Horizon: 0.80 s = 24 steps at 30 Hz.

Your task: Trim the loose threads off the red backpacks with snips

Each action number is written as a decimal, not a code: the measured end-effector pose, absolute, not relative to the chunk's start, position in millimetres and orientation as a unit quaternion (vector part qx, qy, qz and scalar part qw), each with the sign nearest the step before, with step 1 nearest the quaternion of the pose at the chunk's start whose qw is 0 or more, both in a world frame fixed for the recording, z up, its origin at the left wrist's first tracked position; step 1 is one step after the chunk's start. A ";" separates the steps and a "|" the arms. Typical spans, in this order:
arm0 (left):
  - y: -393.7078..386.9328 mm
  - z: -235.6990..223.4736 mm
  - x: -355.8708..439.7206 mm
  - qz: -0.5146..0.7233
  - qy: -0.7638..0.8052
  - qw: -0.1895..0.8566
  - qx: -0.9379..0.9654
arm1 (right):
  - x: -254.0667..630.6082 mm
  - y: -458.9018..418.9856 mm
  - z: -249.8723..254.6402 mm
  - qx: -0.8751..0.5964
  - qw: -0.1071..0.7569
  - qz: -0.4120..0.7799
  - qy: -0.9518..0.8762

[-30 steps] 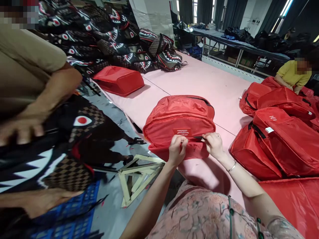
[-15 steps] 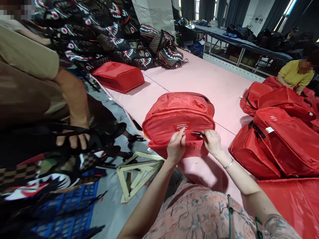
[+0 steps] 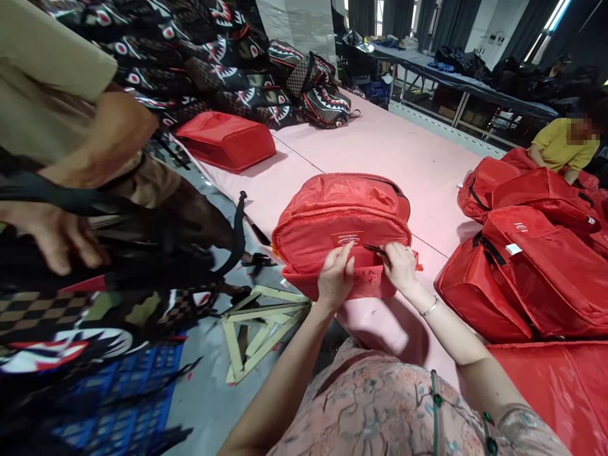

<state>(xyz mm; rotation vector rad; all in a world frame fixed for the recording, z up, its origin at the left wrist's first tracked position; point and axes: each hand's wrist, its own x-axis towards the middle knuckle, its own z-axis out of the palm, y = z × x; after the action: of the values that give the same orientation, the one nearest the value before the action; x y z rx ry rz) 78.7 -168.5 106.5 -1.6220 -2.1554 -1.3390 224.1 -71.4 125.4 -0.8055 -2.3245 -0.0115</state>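
Note:
A red bag (image 3: 339,197), turned with its red lining outward, stands on the pink-covered table before me. A label (image 3: 346,239) with pale print is on the lining. My left hand (image 3: 335,275) is closed at the lining just below the label, its fingertips pinching the bag there. In my right hand (image 3: 399,266) is a slim dark pointed tool (image 3: 372,248), its tip pointing left towards the label and close to the lining. The tool is too small to tell its exact kind. A bracelet sits on my right wrist.
Several red bags (image 3: 546,272) are piled at the right, and another red bag (image 3: 228,142) lies far left on the pink table (image 3: 403,139). Shark-patterned backpacks (image 3: 327,104) are heaped behind. A co-worker's hand (image 3: 57,237) handles a patterned bag at left, above a blue crate (image 3: 118,399).
My right hand has shifted slightly left with the tool, bringing its tip closer to the label. My left hand stays put. The co-worker at left has moved the arm and lifted a black strap.

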 end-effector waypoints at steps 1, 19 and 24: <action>-168.6 106.6 78.6 -0.442 -0.715 0.065 -0.538 | 223.9 -71.5 125.9 -0.310 0.334 -0.006 -0.890; -168.6 104.2 77.2 -0.439 -0.712 0.065 -0.544 | 223.0 -70.1 122.9 -0.310 0.328 -0.007 -0.892; -169.5 102.6 77.4 -0.431 -0.714 0.055 -0.549 | 221.9 -69.2 121.0 -0.315 0.323 -0.008 -0.892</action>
<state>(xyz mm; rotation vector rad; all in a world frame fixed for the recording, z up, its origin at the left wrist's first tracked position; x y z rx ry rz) 77.4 -169.5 102.6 -1.6670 -2.1667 -1.3086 221.9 -69.2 121.0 -0.8279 -2.3422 -0.0209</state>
